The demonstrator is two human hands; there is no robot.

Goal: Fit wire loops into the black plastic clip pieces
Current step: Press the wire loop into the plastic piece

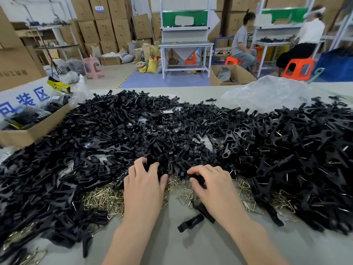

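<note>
Two bare hands reach forward, palms down, over the pale desk (191, 249). The left hand (144, 186) has its fingers (152, 166) curled into the near edge of the heap of black clip pieces (152, 127), with the thumb closing in from the right, so that it grips a clump of them. The right hand (214, 188) is bent at the knuckles, and its forefinger and thumb pinch a single black piece (199, 179); how that piece lies is hidden by the fingers. Directly under and between both sets of fingers lies a scatter of brassy wire loops (103, 199), which runs out to the left and right of them and is partly buried by the black heap. That heap spreads far beyond the fingers and to both sides, crowding the hands on three sides. Nearer than the right fingers, beside the wrist, one loose clip (191, 222) lies on bare desk. Far to the left of the fingers stands an open cardboard box (28, 134), and far beyond the right fingers lies a crumpled clear plastic bag (267, 92). In the room behind, two people sit at workbenches.
</note>
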